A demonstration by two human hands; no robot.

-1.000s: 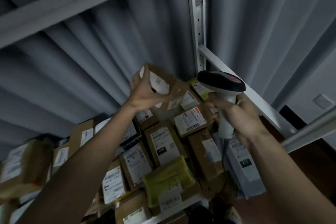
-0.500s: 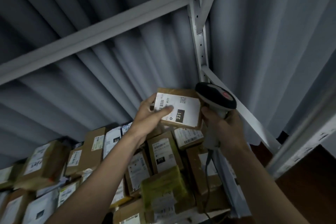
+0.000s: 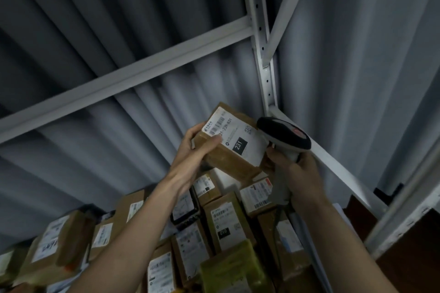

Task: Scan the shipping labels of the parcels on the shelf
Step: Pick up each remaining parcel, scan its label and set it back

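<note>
— Brown cardboard parcel (image 3: 228,162), small and box-shaped, held up tilted above the stacked goods: who has hold of it?

— A person's left hand (image 3: 192,150) grips its left end, thumb laid across the near face and touching the edge of the white shipping label (image 3: 235,135), fingers curled round the far side. The label faces the camera and carries barcodes and a black patch reading "231".

— And the other hand?

— The right hand (image 3: 297,169) is wrapped round the pale handle of a grey-and-black handheld barcode scanner (image 3: 284,133). The scanner's dark head sits just beside the parcel's right edge, close to the label; whether they touch cannot be told.

— Where does this happen?

— At a white metal shelving rack (image 3: 262,54), with a perforated upright and a crossbeam running behind the raised parcel. A grey pleated curtain (image 3: 119,19) hangs behind the rack.

— What lies beneath the hands?

— A crowd of brown cardboard parcels with white labels (image 3: 223,226) packed side by side on the shelf, one marked "010". A yellow-green wrapped packet (image 3: 233,266) lies among them near the bottom edge, between the two forearms. The scanner's cable (image 3: 277,219) trails down from the handle over the boxes at right.
</note>
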